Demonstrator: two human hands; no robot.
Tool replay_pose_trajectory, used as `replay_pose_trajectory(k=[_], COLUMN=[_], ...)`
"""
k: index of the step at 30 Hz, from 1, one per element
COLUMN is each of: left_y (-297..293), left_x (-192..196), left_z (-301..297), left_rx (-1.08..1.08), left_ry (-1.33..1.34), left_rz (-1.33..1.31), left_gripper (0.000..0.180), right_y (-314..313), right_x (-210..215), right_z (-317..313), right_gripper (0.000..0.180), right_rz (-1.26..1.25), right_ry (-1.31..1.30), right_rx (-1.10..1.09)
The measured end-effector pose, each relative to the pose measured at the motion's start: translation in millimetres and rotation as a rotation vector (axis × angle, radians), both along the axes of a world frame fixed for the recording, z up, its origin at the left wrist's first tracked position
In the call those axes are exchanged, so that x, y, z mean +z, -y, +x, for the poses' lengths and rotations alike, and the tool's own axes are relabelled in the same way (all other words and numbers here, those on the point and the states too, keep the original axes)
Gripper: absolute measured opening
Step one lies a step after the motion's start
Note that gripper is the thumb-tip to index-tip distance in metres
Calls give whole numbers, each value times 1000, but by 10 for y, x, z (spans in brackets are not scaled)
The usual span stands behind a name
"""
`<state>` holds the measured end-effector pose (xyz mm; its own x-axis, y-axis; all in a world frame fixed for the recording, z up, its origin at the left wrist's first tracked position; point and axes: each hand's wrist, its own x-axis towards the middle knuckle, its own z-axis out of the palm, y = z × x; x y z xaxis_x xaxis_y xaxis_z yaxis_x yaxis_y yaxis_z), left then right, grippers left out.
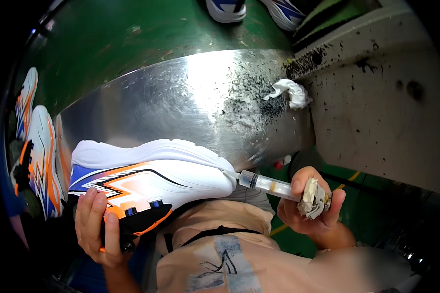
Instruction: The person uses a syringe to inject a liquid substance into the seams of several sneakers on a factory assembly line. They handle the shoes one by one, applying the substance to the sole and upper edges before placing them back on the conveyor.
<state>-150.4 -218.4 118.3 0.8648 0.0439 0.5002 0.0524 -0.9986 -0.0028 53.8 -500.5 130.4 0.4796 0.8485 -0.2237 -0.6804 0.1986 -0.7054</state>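
My left hand grips a white sneaker by its black, orange and blue upper. The shoe lies on its side, its thick white sole turned away from me and its toe pointing right. In my right hand is a clear plastic syringe, held by the barrel's end with the fingers around it. Its plunger end is wrapped in grubby tape or paper. The syringe tip meets the toe near the seam between sole and upper; whether it touches or goes in, I cannot tell.
A metal work surface with black smears lies beyond the shoe. Crumpled white tissue rests on its right side, beside a stained pale panel. More sneakers stand at the left, and others at the far edge.
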Motion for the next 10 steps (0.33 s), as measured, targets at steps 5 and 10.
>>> replay_pose_trajectory(k=[5,10], left_y=[-9,-6], left_x=[91,185], left_z=[157,339], left_rx=[-16,17], left_ry=[-27,-88], left_rz=[-40,-71], left_gripper=[66,57], right_y=[73,78], right_x=[-30,22], right_z=[-77,-113], right_gripper=[89,92], right_rz=[-51,-183], right_ry=[8,93], right_rx=[-49,-41])
